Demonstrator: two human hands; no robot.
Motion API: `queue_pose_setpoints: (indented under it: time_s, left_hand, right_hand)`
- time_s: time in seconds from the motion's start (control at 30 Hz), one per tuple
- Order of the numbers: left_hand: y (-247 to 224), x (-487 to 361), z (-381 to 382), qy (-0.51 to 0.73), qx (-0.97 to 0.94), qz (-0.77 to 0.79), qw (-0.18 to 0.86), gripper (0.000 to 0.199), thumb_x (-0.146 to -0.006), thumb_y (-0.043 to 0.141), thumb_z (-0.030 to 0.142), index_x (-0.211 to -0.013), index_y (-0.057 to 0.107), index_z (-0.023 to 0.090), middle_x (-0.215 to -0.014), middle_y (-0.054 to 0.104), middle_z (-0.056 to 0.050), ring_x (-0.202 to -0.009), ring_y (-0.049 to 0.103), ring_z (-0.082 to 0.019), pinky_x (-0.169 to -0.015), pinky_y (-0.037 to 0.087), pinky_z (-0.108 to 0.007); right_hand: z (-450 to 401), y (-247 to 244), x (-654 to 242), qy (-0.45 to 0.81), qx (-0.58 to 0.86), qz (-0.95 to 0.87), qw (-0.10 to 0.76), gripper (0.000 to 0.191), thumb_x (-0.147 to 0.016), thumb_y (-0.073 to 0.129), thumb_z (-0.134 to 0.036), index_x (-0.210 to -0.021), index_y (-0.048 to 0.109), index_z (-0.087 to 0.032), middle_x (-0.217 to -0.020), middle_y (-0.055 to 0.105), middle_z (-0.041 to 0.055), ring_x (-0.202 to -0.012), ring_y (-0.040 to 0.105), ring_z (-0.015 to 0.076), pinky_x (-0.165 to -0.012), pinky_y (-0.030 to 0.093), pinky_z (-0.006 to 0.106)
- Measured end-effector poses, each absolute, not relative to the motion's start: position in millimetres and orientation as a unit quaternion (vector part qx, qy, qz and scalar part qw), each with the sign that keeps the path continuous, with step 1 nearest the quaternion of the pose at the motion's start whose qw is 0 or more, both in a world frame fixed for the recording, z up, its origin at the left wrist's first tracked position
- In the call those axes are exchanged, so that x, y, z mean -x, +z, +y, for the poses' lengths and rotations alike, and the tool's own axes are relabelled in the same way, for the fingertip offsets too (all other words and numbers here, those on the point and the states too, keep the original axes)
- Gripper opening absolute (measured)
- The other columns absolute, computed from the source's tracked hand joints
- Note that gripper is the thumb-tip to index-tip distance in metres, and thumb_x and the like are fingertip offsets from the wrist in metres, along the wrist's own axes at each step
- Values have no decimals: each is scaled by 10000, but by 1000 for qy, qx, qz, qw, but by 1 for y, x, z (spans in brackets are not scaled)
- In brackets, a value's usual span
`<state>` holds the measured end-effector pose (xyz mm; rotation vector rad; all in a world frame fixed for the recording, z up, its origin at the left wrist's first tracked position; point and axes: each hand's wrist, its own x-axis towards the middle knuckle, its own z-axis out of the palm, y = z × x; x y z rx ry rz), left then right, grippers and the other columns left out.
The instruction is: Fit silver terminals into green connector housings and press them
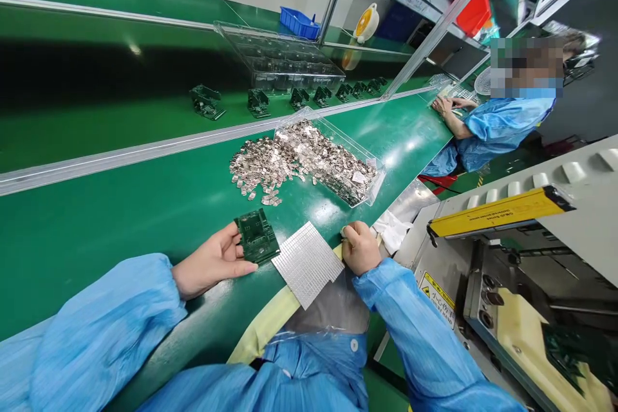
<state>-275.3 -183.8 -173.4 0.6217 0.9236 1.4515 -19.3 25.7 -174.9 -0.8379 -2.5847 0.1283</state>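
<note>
The person's left hand (211,264) was curled around the edge of a green circuit board (257,236), holding it in front of a clear plastic tray (345,145). The right hand (361,248) was pinched narrowly on something too small to tell, also in front of the tray, beside a silver sheet of tiny metal squares (308,264) that looked largely full. Beyond the tray, a row of similar boards (299,98) stood finished-looking, while many small metal parts (263,167) remained heaped beside it.
</note>
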Motion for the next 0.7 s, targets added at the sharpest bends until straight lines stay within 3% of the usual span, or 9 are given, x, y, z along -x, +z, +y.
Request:
queue_pose_setpoints:
  time_s: [0.17,0.3,0.4,0.5,0.7]
  left_hand:
    - [-172,273,-185,639,-243,406,607,665,-631,858,141,-1223,563,204,-1288,650,-136,-1142,652,-306,-990,523,-435]
    - [-153,253,-184,681,-166,382,603,669,-628,856,141,-1221,555,208,-1223,683,-108,-1122,659,-267,-975,525,-379]
    - [-143,234,-182,692,-120,385,598,650,-647,842,132,-1219,547,224,-1182,694,-72,-1031,688,-215,-883,553,-308]
    - [-138,220,-181,698,-94,397,589,613,-676,822,133,-1208,538,238,-1112,707,-46,-959,699,-191,-798,559,-274]
    - [-132,211,-182,733,-35,385,560,540,-668,817,145,-1144,569,205,-1095,709,-60,-1043,673,-217,-920,520,-330]
  right_hand:
    - [14,-153,25,115,341,-896,259,164,-674,433,-101,-607,365,-235,-619,395,-22,-569,416,145,-536,334,256]
    - [-38,-124,39,229,323,-876,275,158,-745,379,-97,-663,387,-231,-600,411,-42,-544,431,123,-516,349,230]
    - [-88,-113,63,345,279,-836,324,147,-750,414,-93,-675,428,-219,-651,462,-23,-598,447,131,-552,369,245]
    - [-124,-118,92,313,231,-832,396,150,-759,448,-69,-700,458,-207,-721,503,9,-645,480,142,-561,385,253]
    - [-140,-140,116,161,200,-861,438,198,-810,485,-30,-712,513,-199,-781,551,60,-744,499,195,-606,430,304]
